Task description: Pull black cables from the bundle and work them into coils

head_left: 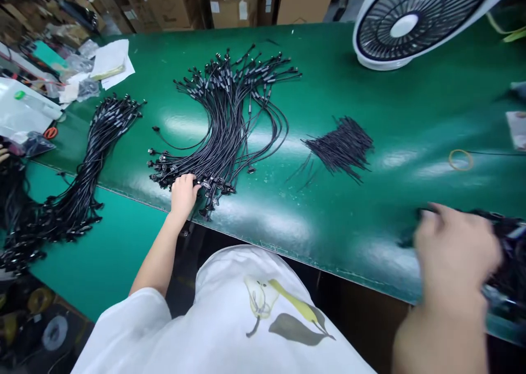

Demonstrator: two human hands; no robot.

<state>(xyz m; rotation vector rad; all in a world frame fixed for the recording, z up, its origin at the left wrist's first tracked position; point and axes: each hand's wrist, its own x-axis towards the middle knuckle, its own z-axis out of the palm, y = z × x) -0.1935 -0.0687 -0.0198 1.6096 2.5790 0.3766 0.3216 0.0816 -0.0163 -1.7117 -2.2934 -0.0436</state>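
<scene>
Cable bundle (226,116): thin black cords, long axis running from near edge to far edge.
Left hand (183,193): fingers curled gripping near plugs.
Right hand (454,253): blurred, grip unclear.

green table (411,116) | white fan (405,26) | cardboard boxes (234,1) behind

We find bare glossy green belt (287,199) between the fanned bundle of black cables (228,116) and the heap of short black wires (341,147); a white round fan (405,26) crowds the far edge.
</scene>
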